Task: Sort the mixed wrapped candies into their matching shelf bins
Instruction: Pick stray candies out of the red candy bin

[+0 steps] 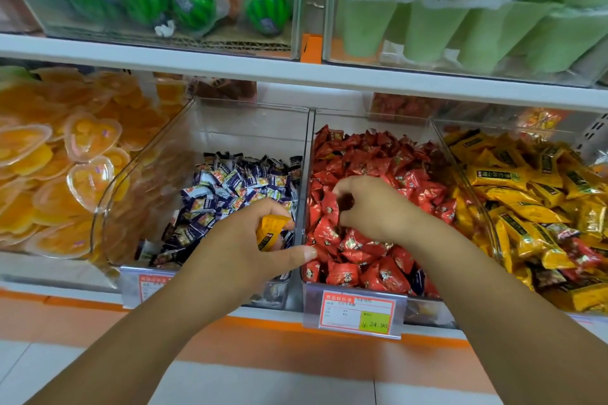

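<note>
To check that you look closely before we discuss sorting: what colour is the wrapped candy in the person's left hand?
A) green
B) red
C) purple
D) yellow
D: the left hand grips a yellow candy in front of the purple candy bin, while the right hand pinches a dark red candy over the red candy bin.

the left hand point(243, 240) and right hand point(371, 207) are bare, forearms point(131, 339) uncovered, thumbnail point(309, 252) short
</note>
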A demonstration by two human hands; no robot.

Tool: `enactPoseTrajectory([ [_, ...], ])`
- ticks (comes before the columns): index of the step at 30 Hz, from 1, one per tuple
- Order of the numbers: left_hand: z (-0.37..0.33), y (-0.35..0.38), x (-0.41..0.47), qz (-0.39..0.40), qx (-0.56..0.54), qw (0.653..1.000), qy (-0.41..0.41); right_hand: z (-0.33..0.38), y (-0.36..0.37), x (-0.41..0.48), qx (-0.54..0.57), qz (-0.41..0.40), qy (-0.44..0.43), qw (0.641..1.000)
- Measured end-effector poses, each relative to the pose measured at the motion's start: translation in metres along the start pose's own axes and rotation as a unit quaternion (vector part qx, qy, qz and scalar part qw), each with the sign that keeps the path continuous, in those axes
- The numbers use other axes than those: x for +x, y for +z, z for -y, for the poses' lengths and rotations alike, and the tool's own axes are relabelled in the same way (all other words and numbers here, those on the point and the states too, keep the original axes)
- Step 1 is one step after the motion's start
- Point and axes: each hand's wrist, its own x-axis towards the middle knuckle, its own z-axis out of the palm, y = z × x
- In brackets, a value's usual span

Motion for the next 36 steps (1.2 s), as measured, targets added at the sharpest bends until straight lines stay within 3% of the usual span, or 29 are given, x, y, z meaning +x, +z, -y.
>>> enactPoseTrajectory([
  [3,-0.002,-0.004,0.004,-0.032,-0.049,0.998,0.02,0.0,-0.016,-0.013,0.151,-0.03,-0.018,0.988],
  [9,-0.017,-0.002,0.004,-0.101,-0.092,0.988,0.069,0.003,-0.04,-0.035,0.282,-0.14,-0.03,0.949],
  [12,-0.025,0.005,0.006,-0.091,-0.067,0.989,0.094,0.012,-0.046,-0.046,0.376,-0.11,-0.054,0.919],
  [16,-0.03,0.016,0.008,-0.021,-0.06,0.993,0.104,0.03,-0.045,-0.054,0.446,-0.058,-0.08,0.889],
  [19,-0.032,0.018,0.009,-0.053,-0.051,0.991,0.115,0.021,-0.062,-0.061,0.363,-0.04,-0.012,0.931],
  [21,-0.031,0.015,0.009,-0.094,-0.046,0.988,0.115,0.005,-0.083,-0.07,0.162,-0.014,0.08,0.984],
  [22,-0.03,0.013,0.009,-0.113,-0.039,0.987,0.109,-0.003,-0.09,-0.074,0.056,0.011,0.114,0.992],
  [24,-0.028,0.01,0.007,-0.139,-0.044,0.986,0.081,-0.01,-0.091,-0.079,-0.084,0.058,0.132,0.986],
  [27,-0.021,0.006,0.009,-0.153,-0.056,0.985,0.056,-0.012,-0.073,-0.073,-0.184,0.106,0.099,0.972],
  [30,-0.02,0.004,0.009,-0.151,-0.06,0.985,0.052,-0.017,-0.06,-0.063,-0.209,0.105,0.078,0.969],
  [36,-0.018,0.005,0.006,-0.139,-0.027,0.988,0.068,-0.027,-0.057,-0.059,-0.036,0.015,0.031,0.999],
])
